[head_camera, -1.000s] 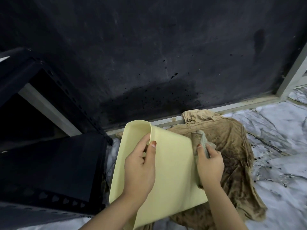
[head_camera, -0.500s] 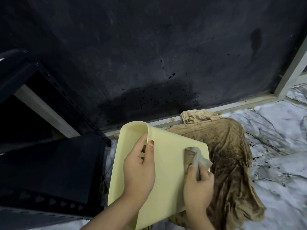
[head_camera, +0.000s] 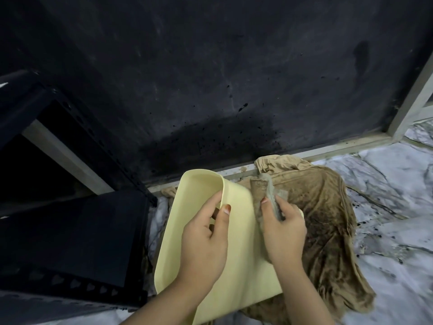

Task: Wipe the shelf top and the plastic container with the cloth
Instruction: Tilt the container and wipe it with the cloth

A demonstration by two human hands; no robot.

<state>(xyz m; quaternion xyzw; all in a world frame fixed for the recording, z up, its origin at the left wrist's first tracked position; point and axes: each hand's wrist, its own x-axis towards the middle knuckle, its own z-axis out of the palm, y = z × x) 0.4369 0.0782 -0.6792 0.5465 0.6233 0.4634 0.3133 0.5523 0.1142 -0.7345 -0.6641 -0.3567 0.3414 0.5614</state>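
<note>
A pale yellow plastic container (head_camera: 241,273) is tilted with its outer bottom toward me. My left hand (head_camera: 205,238) grips its upper rim, thumb on the outside and fingers curled inside. My right hand (head_camera: 283,231) is shut on a small grey-brown cloth (head_camera: 263,191), pressed against the container's upper right part. The black metal shelf (head_camera: 70,242) stands at the left, its top surface dark.
A large, dirty brown cloth (head_camera: 328,226) lies spread on the marble-patterned floor (head_camera: 393,231) under and right of the container. A dark stained wall (head_camera: 210,78) with a pale skirting strip (head_camera: 339,146) runs behind. A pale frame post (head_camera: 412,102) rises at the right.
My right hand slid the small cloth down the container's surface, then back up to its upper right edge. My left hand kept its grip on the rim.
</note>
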